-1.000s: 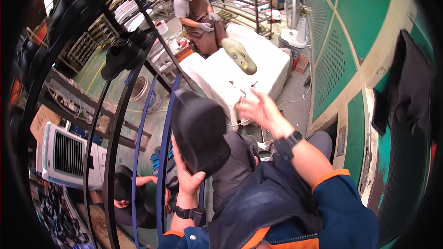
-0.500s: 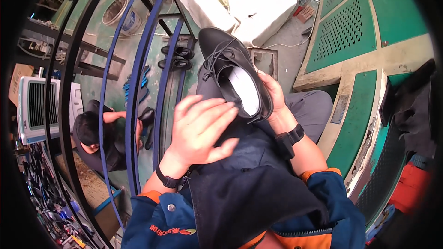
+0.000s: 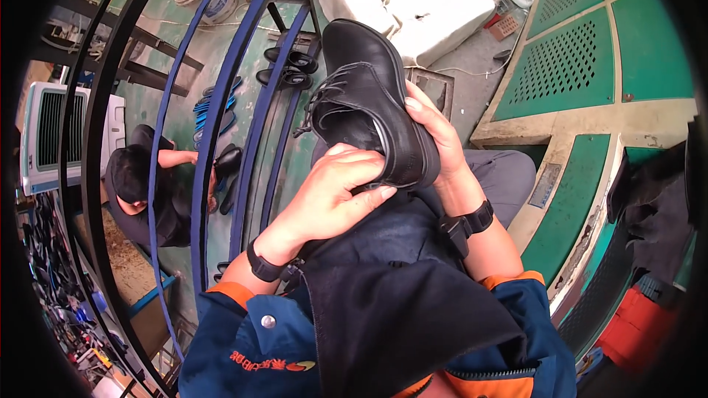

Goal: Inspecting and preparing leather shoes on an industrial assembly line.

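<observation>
A black leather lace-up shoe (image 3: 366, 63) is held above my lap, toe pointing away and its opening tilted toward the left. My right hand (image 3: 436, 131) grips it along the right side near the heel, fingers partly hidden behind it. My left hand (image 3: 332, 189) is at the opening: its fingers reach inside past the collar and the thumb presses on the outside of the heel edge. The left fingertips are hidden in the shoe. Loose laces (image 3: 324, 96) hang on the shoe's left side.
A dark rack with blue-wrapped bars (image 3: 210, 140) stands close on my left. Behind it a co-worker (image 3: 140, 184) bends over dark shoes. More black shoes (image 3: 291, 66) sit beyond the bars. A white-covered block (image 3: 442, 7) stands ahead, green perforated panels (image 3: 564, 63) at right.
My left hand has gone from open beside the shoe to reaching into its opening and gripping the heel edge. The shoe has rolled, its opening turning to the left.
</observation>
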Demonstrator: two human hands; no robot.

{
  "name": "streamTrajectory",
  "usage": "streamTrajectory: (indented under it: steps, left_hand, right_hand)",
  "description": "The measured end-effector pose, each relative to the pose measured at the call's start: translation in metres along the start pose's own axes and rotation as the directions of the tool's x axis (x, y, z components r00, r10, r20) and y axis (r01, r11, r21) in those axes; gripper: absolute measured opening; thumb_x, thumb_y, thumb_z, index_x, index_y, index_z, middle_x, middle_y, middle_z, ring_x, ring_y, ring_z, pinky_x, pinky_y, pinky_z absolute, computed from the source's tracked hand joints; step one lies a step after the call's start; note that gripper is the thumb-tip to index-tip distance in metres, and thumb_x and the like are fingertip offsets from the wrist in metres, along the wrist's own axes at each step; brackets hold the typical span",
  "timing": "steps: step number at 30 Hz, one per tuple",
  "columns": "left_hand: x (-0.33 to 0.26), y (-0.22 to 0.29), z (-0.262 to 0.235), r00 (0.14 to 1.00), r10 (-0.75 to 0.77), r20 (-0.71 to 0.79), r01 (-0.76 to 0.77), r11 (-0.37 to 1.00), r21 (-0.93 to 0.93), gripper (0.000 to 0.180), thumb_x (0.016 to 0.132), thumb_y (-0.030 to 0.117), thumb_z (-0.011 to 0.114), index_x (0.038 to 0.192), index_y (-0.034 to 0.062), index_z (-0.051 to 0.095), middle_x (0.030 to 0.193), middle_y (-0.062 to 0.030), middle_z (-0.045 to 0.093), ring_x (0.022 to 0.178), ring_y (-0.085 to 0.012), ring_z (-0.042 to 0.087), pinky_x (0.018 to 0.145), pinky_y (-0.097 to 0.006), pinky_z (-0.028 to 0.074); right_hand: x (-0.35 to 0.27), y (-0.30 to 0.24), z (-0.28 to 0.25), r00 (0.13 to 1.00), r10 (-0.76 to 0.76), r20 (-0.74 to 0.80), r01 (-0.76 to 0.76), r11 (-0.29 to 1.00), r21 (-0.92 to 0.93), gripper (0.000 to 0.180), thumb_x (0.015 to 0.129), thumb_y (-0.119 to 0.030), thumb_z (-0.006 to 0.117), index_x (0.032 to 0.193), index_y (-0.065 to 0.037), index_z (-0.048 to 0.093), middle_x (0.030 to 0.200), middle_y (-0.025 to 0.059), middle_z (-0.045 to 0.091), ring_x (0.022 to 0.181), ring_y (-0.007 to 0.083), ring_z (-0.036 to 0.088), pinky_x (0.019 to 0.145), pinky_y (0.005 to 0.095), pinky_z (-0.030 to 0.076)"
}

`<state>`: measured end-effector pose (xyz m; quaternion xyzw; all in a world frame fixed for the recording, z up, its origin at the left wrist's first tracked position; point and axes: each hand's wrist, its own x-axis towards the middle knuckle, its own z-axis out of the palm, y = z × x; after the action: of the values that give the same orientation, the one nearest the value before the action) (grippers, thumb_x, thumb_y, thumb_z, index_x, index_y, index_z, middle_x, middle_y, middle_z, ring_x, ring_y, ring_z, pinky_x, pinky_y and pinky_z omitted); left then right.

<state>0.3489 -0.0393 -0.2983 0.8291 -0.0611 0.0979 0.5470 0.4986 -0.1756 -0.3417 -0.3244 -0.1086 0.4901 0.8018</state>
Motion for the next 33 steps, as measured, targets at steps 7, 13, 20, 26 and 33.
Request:
streamTrajectory:
  steps: [7, 13, 20, 26, 33]
  left_hand:
    - [-0.008, 0.007, -0.017, 0.99, -0.063, -0.123, 0.058, 0.997, -0.051, 0.026, 0.084, 0.013, 0.072, 0.107, 0.0008, 0.068, 0.096, -0.0128, 0.068, 0.091, -0.0304, 0.064, 0.087, -0.038, 0.045]
    - [-0.003, -0.044, -0.059, 0.793, -0.364, -0.488, -0.173, 0.633, -0.754, 0.028, 0.091, 0.014, 0.07, 0.116, 0.0017, 0.065, 0.104, -0.0041, 0.07, 0.101, -0.0127, 0.063, 0.095, -0.03, 0.047]
    - [-0.043, -0.195, -0.022, 0.492, -0.822, -0.286, 0.189, 0.422, -0.887, 0.065, 0.084, 0.021, 0.076, 0.135, -0.007, 0.047, 0.125, -0.0126, 0.06, 0.122, -0.0211, 0.05, 0.108, -0.034, 0.032]
    - [-0.102, -0.317, 0.016, 0.462, -0.887, -0.025, 0.677, 0.37, -0.636, 0.032, 0.081, 0.024, 0.073, 0.105, 0.0041, 0.069, 0.095, -0.0068, 0.069, 0.087, -0.0171, 0.062, 0.078, -0.033, 0.046]
    - [-0.146, -0.389, 0.01, 0.207, -0.926, -0.315, 0.978, 0.188, 0.09, 0.056, 0.075, 0.038, 0.076, 0.123, 0.0117, 0.063, 0.12, -0.0157, 0.068, 0.116, -0.0314, 0.062, 0.103, -0.047, 0.044]
  right_hand:
    - [0.019, 0.001, 0.014, 1.0, -0.002, 0.003, 0.002, 0.998, -0.06, 0.058, 0.102, -0.026, 0.049, 0.149, 0.004, 0.034, 0.14, 0.0148, 0.052, 0.125, 0.0197, 0.054, 0.104, 0.034, 0.045]
    - [0.009, -0.029, -0.011, 0.986, -0.024, -0.167, -0.04, 0.929, -0.369, 0.053, 0.1, -0.033, 0.051, 0.138, 0.004, 0.048, 0.126, 0.0217, 0.062, 0.11, 0.0297, 0.066, 0.084, 0.0384, 0.059]
    - [-0.034, -0.024, -0.077, 0.946, 0.093, -0.311, -0.181, 0.947, -0.266, 0.048, 0.1, -0.032, 0.051, 0.133, 0.002, 0.052, 0.116, 0.0174, 0.067, 0.1, 0.0264, 0.069, 0.082, 0.0369, 0.059]
    - [-0.071, -0.019, -0.094, 0.869, 0.087, -0.487, -0.214, 0.954, -0.211, 0.044, 0.1, -0.03, 0.052, 0.13, 0.002, 0.054, 0.109, 0.0169, 0.069, 0.093, 0.0262, 0.07, 0.077, 0.0365, 0.061]
    - [-0.094, -0.028, -0.098, 0.794, 0.047, -0.607, -0.248, 0.936, -0.251, 0.042, 0.101, -0.028, 0.049, 0.131, 0.002, 0.053, 0.106, 0.0172, 0.07, 0.091, 0.0273, 0.071, 0.075, 0.0372, 0.062]
